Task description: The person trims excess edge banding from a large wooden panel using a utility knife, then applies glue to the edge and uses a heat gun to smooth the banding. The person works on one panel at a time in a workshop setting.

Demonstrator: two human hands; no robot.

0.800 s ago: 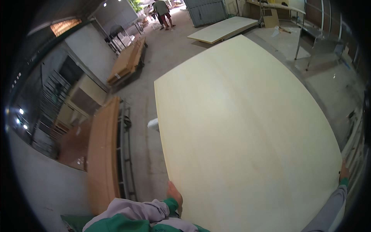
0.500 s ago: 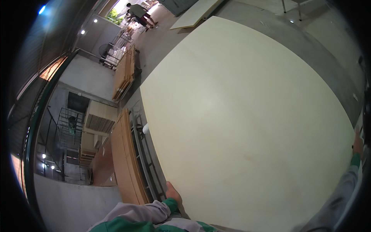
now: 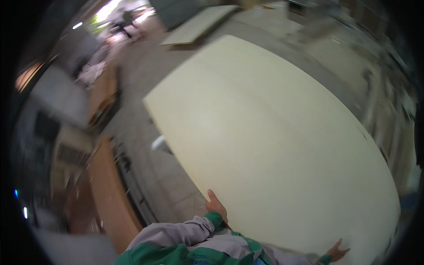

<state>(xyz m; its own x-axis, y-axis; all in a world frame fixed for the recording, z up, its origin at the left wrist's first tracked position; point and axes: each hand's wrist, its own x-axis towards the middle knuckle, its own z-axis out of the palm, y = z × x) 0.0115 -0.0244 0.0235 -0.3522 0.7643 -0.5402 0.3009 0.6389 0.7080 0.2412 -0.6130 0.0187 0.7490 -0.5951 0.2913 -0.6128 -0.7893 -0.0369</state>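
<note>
Large pale board (image 3: 274,145) lies before the person, right of the brown panels (image 3: 110,194).
The left hand (image 3: 216,207) is at its left edge, probably to steady it; most fingers are hidden, so I cannot tell its grip. The right hand (image 3: 338,252), earlier at the right edge, now spreads loose fingers nearer the body.

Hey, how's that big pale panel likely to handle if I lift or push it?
The pale panel is probably stiff: its broad face shows no ripples. It may be awkward to lift, since it reaches far beyond the left hand and right hand. Its smooth, faintly glossy face might feel a bit slippery.
</note>
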